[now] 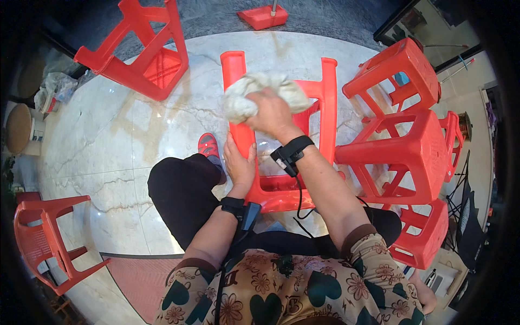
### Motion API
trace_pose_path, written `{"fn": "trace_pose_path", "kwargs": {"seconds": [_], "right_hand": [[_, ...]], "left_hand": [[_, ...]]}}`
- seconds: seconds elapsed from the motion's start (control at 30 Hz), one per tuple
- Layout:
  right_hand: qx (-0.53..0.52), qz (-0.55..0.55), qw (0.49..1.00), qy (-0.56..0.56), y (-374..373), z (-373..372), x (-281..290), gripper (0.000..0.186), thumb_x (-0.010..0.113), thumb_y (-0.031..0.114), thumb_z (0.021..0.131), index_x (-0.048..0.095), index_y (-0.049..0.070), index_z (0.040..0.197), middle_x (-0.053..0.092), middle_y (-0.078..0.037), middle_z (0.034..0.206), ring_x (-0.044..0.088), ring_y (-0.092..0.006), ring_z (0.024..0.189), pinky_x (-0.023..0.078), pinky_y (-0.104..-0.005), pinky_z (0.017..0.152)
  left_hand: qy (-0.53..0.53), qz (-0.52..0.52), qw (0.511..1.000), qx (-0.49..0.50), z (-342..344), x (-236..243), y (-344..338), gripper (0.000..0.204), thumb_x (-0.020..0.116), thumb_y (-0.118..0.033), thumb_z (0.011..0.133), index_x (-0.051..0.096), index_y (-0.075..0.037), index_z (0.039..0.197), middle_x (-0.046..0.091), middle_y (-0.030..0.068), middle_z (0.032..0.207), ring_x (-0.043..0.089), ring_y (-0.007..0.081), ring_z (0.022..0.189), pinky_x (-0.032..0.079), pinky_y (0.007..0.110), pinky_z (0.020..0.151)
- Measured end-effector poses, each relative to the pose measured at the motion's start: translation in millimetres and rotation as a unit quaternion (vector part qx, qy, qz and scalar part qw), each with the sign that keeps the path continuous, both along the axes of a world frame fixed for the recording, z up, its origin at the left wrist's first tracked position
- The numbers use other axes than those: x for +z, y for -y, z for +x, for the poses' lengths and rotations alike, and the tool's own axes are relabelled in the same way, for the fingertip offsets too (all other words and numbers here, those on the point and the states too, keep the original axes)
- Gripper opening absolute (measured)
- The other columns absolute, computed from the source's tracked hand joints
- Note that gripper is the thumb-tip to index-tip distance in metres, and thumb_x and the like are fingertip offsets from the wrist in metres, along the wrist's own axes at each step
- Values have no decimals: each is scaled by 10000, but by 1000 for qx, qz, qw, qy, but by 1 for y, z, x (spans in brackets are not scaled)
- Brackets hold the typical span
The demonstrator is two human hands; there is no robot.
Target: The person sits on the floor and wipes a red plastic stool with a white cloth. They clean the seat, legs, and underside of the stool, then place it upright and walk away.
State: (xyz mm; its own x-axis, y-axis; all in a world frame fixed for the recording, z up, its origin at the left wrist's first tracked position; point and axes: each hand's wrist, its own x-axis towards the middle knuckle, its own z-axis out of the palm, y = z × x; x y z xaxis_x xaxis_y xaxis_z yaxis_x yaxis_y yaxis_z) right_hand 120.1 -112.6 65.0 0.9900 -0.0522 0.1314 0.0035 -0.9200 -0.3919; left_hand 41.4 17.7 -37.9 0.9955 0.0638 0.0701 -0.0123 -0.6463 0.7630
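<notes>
A red plastic stool (328, 114) lies tipped in front of me, its legs pointing away and its seat end close to my lap. My left hand (240, 165) is wrapped round its left leg, low down, with the thumb on the inner side. Bunched in my right hand (271, 112) is an off-white cloth (238, 103), which lies over the upper part of that same leg. The cloth hides the middle of the leg and most of my right fingertips.
Several red stools (401, 157) stand close together on the right. Another red stool (157, 70) rests on its side at the far left. A red chair (51, 238) is at the left, near a reddish mat (143, 281). A red dustpan (264, 19) lies at the far edge.
</notes>
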Motion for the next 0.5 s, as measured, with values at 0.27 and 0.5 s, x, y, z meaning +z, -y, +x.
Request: {"fn": "trace_pose_path", "kwargs": {"seconds": [0.27, 0.5], "right_hand": [[67, 95, 992, 51, 14, -7, 25, 468, 744, 146, 638, 684, 171, 1101, 602, -153, 1137, 620, -350, 995, 516, -428, 855], [90, 8, 989, 118, -9, -3, -14, 591, 761, 107, 606, 643, 186, 1179, 581, -119, 1207, 567, -348, 1068, 509, -425, 875]], "left_hand": [[-18, -8, 1000, 3, 0, 5, 2, 797, 681, -353, 859, 273, -32, 1463, 434, 248, 1350, 435, 423, 1232, 372, 476, 1024], [-3, 11, 1000, 6, 2, -10, -1, 739, 672, -366, 866, 330, 20, 1395, 445, 272, 1325, 427, 442, 1232, 363, 478, 1031]]}}
